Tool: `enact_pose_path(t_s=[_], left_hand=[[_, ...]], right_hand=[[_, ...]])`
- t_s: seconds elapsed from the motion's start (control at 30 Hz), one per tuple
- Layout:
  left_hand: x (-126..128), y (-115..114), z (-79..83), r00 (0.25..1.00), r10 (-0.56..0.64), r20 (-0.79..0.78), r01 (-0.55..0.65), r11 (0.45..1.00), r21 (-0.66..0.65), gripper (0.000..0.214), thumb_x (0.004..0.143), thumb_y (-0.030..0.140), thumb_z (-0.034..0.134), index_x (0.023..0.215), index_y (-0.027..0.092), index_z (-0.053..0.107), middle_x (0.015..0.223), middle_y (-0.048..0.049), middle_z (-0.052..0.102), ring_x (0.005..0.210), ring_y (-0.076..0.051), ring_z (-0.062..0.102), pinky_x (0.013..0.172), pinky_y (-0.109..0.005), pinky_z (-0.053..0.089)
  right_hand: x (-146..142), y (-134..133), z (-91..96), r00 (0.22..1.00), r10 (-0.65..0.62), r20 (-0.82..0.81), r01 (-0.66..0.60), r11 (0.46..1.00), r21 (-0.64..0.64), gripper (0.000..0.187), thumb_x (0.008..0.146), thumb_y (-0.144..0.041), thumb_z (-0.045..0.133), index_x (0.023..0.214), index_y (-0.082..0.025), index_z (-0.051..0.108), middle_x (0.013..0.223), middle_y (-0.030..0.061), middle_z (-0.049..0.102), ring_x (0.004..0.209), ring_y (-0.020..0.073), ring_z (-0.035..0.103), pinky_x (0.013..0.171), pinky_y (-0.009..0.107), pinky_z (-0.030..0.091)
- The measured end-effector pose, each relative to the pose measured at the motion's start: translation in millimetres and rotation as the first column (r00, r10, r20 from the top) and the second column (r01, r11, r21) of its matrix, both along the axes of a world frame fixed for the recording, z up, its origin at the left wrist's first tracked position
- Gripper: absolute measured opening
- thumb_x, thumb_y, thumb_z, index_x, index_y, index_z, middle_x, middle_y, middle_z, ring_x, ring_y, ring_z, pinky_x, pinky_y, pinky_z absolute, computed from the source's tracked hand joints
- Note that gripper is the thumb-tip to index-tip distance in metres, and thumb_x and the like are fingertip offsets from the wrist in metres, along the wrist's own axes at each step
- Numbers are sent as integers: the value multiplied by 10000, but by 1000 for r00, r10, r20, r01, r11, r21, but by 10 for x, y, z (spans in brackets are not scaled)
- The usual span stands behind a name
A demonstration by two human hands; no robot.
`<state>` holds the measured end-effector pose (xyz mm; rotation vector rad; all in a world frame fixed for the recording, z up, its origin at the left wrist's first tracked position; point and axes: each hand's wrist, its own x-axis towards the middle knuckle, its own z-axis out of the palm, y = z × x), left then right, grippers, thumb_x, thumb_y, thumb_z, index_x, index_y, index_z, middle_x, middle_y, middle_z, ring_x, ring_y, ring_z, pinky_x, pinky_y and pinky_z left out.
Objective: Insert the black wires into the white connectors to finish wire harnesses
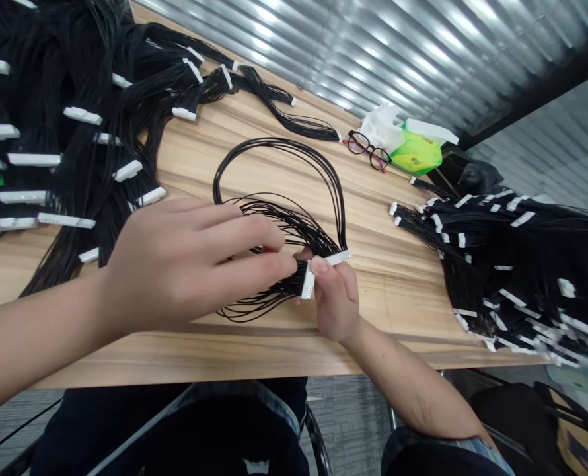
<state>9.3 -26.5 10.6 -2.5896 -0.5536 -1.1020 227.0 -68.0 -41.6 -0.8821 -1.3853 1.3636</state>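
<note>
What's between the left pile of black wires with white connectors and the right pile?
In the head view, a looped bundle of black wires lies on the wooden table, its white plastic connector in the right hand.

Left hand (189,264) on black wires (284,225) (looped), right hand (336,297) pinching a white connector (307,280).

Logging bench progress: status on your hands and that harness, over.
Right hand pinching white connector of black wire harness. Left hand on harness wires. Harness piles either side.
</note>
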Motion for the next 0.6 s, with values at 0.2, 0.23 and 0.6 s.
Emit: enact_pose_path(t_s=[0.2, 0.23, 0.6], left_hand=[[5, -13, -37, 1000, -12, -18, 12, 1000, 6, 52, 1004, 168, 661, 1028, 214, 667, 941, 31, 778, 700, -147, 655, 589, -314, 420], [14, -26, -40, 1000, -3, -7, 3, 1000, -5, 58, 988, 174, 693, 1029, 210, 673, 947, 31, 776, 714, -150, 656, 590, -313, 428], [64, -70, -117, 988, 103, -113, -122, 977, -174, 244, 1071, 298, 466, 910, 198, 619, 882, -27, 701, 802, -183, 666, 700, -318, 493]], right_hand=[[-11, -6, -14, 1000, -19, 24, 18, 999, 30, 493, 1061, -489, 487, 664, -236, 634, 601, 4, 589, 586, 173, 523, 613, 351, 404], [-12, -5, -19, 999, -20, 31, 19, 999, 41, 495, 1065, -479, 483, 662, -235, 635, 606, 5, 598, 588, 172, 533, 615, 350, 414], [-23, 6, 51, 980, -112, 167, 78, 977, 199, 467, 1079, -425, 482, 678, -234, 626, 632, -5, 640, 626, 161, 616, 657, 330, 490]])
